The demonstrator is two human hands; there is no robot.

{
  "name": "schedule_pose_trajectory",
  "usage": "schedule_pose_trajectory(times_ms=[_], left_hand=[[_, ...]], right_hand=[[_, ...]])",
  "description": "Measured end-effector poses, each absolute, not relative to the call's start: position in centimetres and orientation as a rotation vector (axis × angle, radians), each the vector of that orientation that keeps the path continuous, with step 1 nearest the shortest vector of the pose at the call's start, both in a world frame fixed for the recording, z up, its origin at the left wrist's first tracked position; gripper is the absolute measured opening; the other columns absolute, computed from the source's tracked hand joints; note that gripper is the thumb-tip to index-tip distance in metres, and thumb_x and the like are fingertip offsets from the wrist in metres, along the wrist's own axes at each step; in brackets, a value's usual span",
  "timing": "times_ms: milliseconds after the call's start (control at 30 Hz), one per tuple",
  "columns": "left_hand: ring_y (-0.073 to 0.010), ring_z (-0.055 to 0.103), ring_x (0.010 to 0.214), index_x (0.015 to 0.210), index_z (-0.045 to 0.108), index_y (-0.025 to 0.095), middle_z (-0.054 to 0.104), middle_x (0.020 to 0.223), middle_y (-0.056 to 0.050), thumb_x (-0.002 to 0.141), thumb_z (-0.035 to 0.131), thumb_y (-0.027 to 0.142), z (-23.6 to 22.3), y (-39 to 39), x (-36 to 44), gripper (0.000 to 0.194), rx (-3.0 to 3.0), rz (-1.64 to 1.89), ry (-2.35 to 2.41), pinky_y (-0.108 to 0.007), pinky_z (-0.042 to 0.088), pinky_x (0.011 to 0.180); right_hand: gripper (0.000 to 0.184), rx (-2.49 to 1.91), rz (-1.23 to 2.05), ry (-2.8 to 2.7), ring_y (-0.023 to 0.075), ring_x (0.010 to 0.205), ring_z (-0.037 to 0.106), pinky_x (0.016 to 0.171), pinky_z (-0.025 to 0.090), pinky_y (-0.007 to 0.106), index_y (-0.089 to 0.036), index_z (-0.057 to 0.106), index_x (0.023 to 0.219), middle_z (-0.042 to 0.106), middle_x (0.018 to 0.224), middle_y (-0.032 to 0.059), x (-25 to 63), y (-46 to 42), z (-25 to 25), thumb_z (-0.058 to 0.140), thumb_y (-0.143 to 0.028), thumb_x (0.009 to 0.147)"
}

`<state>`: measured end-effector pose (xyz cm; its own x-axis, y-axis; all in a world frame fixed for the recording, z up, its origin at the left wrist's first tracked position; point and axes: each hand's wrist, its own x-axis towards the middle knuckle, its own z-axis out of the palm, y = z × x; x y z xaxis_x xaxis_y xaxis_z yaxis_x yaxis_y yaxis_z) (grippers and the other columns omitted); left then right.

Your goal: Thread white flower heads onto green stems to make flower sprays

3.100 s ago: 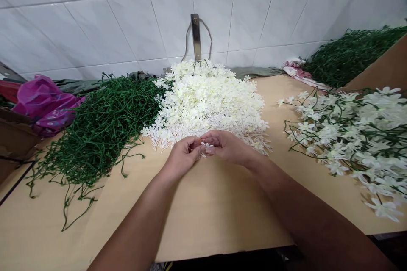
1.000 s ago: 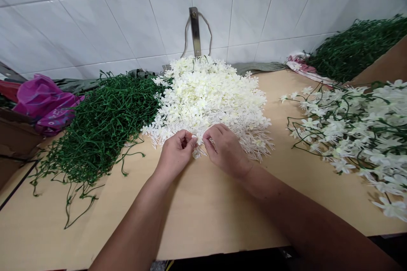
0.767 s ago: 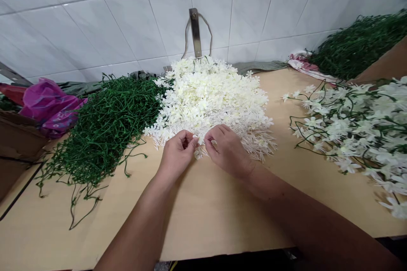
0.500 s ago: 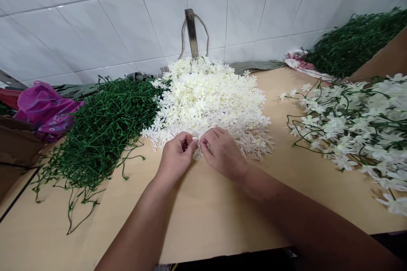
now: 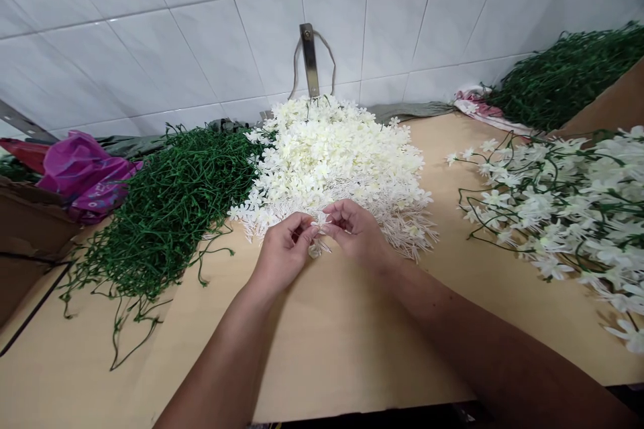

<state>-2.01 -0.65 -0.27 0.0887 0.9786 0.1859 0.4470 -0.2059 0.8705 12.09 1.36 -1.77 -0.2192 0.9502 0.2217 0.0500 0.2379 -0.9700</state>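
Note:
Before the flower pile, my left hand [image 5: 284, 248] pinches a small white artificial flower [image 5: 318, 224] between thumb and fingertips. My right hand [image 5: 363, 236] meets it from the other side, its thumb and curled forefinger on the same flower. Fingers partly cover the bloom. Just behind both hands lies a heap of loose cream-white artificial flowers [image 5: 332, 147], with thin white stalks along its front edge. A tangle of green plastic stems [image 5: 176, 208] lies to the left of my left hand.
White flowers on green stems [image 5: 563, 208] spread over the right of the tan table [image 5: 322, 362]. More green stems [image 5: 568, 80] sit behind a cardboard flap [image 5: 604, 104]. A purple plastic bag [image 5: 83, 171] and a cardboard box [image 5: 30, 241] stand left. A metal bracket [image 5: 308, 60] is against the tiled wall.
My right hand's fingers have spread slightly and its thumb has shifted at the flower. My left hand keeps its pinch. The whole view has shifted a little.

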Motion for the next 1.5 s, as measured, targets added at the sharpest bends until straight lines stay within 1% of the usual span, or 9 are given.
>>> schedule_pose_trajectory(times_ms=[167,300,633,733,900,1000,1100,1267,1500], left_hand=[[-0.0099,0.048,0.059,0.07,0.055,0.015,0.053,0.061,0.001,0.074,0.051,0.024,-0.3,-0.7,-1.9,0.01,1.742,1.096,1.388,-0.021,0.038,0.056],[-0.0109,0.052,0.062,0.073,0.058,0.016,0.058,0.066,0.0,0.074,0.05,0.023,-0.3,-0.8,-2.0,0.011,1.843,1.051,1.415,-0.021,0.04,0.058],[-0.019,0.054,0.087,0.086,0.063,0.02,0.062,0.092,-0.005,0.075,0.043,0.019,0.8,-3.4,-11.3,0.023,2.219,0.455,2.214,-0.029,0.039,0.076],[-0.0197,0.053,0.09,0.088,0.062,0.022,0.061,0.093,-0.005,0.075,0.042,0.02,0.2,-3.7,-13.3,0.024,2.189,0.252,2.308,-0.029,0.037,0.077],[-0.0241,0.053,0.086,0.078,0.06,0.019,0.062,0.086,-0.009,0.076,0.041,0.02,-0.6,-3.4,-12.8,0.02,2.245,0.166,2.404,-0.033,0.033,0.071],[-0.0252,0.053,0.082,0.072,0.057,0.017,0.061,0.08,-0.011,0.074,0.041,0.018,-0.5,-3.0,-12.5,0.016,2.228,0.259,2.416,-0.034,0.031,0.067],[-0.0205,0.052,0.07,0.074,0.054,0.018,0.06,0.071,-0.007,0.075,0.041,0.02,0.1,-2.6,-12.6,0.013,2.009,0.576,2.376,-0.031,0.032,0.062],[-0.0129,0.049,0.064,0.077,0.052,0.016,0.053,0.066,0.0,0.068,0.052,0.024,0.8,-1.8,-9.8,0.012,1.59,1.161,1.841,-0.024,0.036,0.059],[-0.0087,0.047,0.058,0.069,0.057,0.013,0.055,0.061,0.001,0.064,0.059,0.024,-1.0,-2.0,-2.8,0.012,1.287,1.116,1.357,-0.021,0.037,0.057]], right_hand=[[0.017,-0.938,1.315,-1.517,0.0081,0.056,0.044,0.054,0.037,0.023,-0.016,0.052,0.08,0.05,0.062,-0.0028,12.5,1.6,-1.6,0.057,-0.025,0.066],[0.017,-0.981,1.29,-1.545,0.0079,0.055,0.042,0.052,0.034,0.022,-0.015,0.052,0.073,0.049,0.061,-0.0026,12.8,1.8,-1.9,0.058,-0.029,0.066],[0.016,-1.069,1.182,-1.713,0.0087,0.054,0.038,0.051,0.031,0.023,-0.016,0.05,0.069,0.044,0.058,-0.0025,12.8,1.6,-1.4,0.051,-0.032,0.07],[0.017,-1.076,1.198,-1.723,0.0089,0.053,0.038,0.051,0.032,0.023,-0.016,0.048,0.069,0.044,0.059,-0.0022,12.8,1.6,-1.3,0.05,-0.033,0.07],[0.018,-1.083,1.211,-1.7,0.0088,0.051,0.038,0.048,0.031,0.023,-0.017,0.048,0.068,0.045,0.058,-0.0017,12.8,1.7,-1.5,0.051,-0.034,0.069],[0.018,-1.077,1.23,-1.674,0.0085,0.051,0.038,0.046,0.03,0.022,-0.017,0.049,0.07,0.047,0.06,-0.0012,12.9,1.7,-1.7,0.053,-0.034,0.068],[0.018,-1.017,1.278,-1.661,0.0081,0.051,0.04,0.047,0.032,0.022,-0.017,0.047,0.071,0.047,0.06,-0.0016,12.9,1.8,-1.8,0.053,-0.034,0.069],[0.018,-0.904,1.449,-1.583,0.0084,0.051,0.044,0.051,0.034,0.023,-0.017,0.044,0.071,0.046,0.054,-0.004,12.7,1.6,-1.4,0.054,-0.032,0.069],[0.017,-0.808,1.561,-1.49,0.0068,0.052,0.042,0.053,0.034,0.022,-0.016,0.048,0.073,0.047,0.055,-0.0053,12.7,1.3,-0.6,0.057,-0.028,0.066]])
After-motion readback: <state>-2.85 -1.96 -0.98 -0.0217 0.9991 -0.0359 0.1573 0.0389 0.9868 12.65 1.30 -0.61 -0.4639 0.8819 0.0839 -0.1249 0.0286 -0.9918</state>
